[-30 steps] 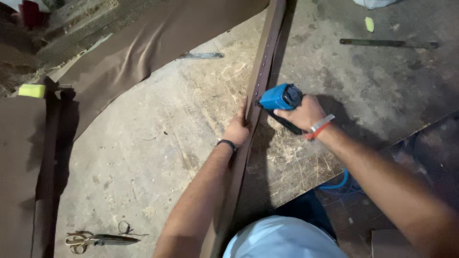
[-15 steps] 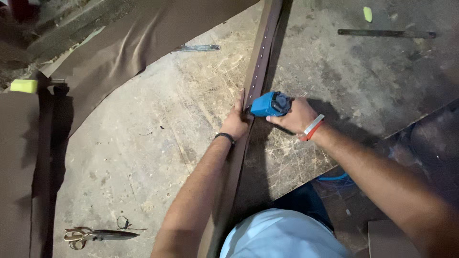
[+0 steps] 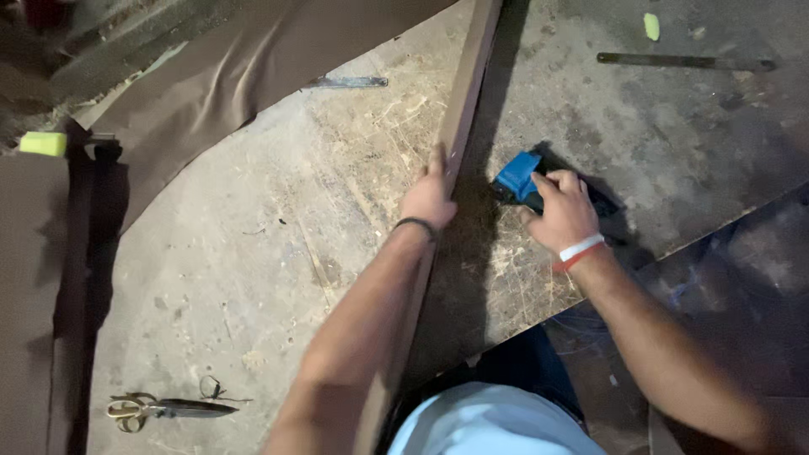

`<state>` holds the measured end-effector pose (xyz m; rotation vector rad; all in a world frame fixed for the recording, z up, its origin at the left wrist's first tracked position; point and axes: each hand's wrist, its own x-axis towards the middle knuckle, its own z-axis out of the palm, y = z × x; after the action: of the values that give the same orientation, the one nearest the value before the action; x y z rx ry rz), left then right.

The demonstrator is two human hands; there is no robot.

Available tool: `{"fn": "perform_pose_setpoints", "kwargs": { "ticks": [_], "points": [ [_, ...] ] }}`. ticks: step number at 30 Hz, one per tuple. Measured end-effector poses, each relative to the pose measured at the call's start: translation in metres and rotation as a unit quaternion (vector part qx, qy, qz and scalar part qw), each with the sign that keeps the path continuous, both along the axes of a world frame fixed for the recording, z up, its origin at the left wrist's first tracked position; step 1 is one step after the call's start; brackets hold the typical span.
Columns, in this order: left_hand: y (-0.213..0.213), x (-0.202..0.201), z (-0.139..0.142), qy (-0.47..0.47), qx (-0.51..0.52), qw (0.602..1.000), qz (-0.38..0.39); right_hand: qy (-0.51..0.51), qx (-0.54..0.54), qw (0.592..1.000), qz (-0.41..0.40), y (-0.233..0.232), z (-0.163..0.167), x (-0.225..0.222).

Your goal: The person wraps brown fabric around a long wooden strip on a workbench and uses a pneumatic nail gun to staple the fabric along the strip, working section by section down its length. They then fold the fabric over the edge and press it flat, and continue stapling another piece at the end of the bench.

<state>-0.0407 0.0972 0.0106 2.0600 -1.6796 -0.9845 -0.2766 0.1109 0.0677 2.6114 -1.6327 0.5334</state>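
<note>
A long brown upholstered strip (image 3: 462,109) runs from the top centre down toward me across a scratched wooden board (image 3: 253,253). My left hand (image 3: 430,195), with a dark band at the wrist, presses on the strip's left edge. My right hand (image 3: 563,211), wearing white and red wristbands, grips a blue and black staple gun (image 3: 521,179) that rests on the board just right of the strip.
Brown leather-like sheet (image 3: 211,76) lies at the upper left. Gold-handled scissors (image 3: 160,409) sit at the lower left. A metal blade (image 3: 350,82) and a long dark bar (image 3: 683,61) lie further off. Yellow-green foam bits (image 3: 42,143) sit at the left edge.
My right hand has pulled the staple gun away from the strip, to the right and down onto the board. My left hand stays on the strip.
</note>
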Motion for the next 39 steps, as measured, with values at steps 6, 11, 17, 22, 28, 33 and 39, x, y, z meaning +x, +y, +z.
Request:
{"fn": "perform_pose_setpoints", "kwargs": {
  "ticks": [6,11,17,22,28,33,39],
  "points": [
    [-0.022,-0.021,-0.011,0.109,-0.098,0.987,-0.062,-0.514,0.561,0.586,-0.279,0.028,-0.046,0.071],
    [0.108,0.018,-0.017,0.340,0.058,0.938,-0.026,-0.675,0.509,0.444,-0.296,0.025,-0.062,0.100],
    [0.181,0.026,-0.022,0.378,0.007,0.925,-0.036,-0.704,0.346,0.544,-0.298,0.032,-0.073,0.112],
    [0.173,0.022,-0.019,0.381,-0.019,0.923,-0.041,-0.708,0.247,0.621,-0.230,0.037,-0.086,0.121],
    [0.137,0.016,-0.019,0.339,-0.058,0.936,-0.074,-0.634,0.205,0.712,-0.222,0.042,-0.094,0.127],
    [0.075,0.003,-0.023,0.227,-0.132,0.957,-0.126,-0.726,0.243,0.620,-0.170,0.039,-0.085,0.139],
    [0.038,0.003,-0.019,0.212,-0.113,0.966,-0.100,-0.725,0.224,0.631,-0.161,0.036,-0.077,0.145]
  ]
}}
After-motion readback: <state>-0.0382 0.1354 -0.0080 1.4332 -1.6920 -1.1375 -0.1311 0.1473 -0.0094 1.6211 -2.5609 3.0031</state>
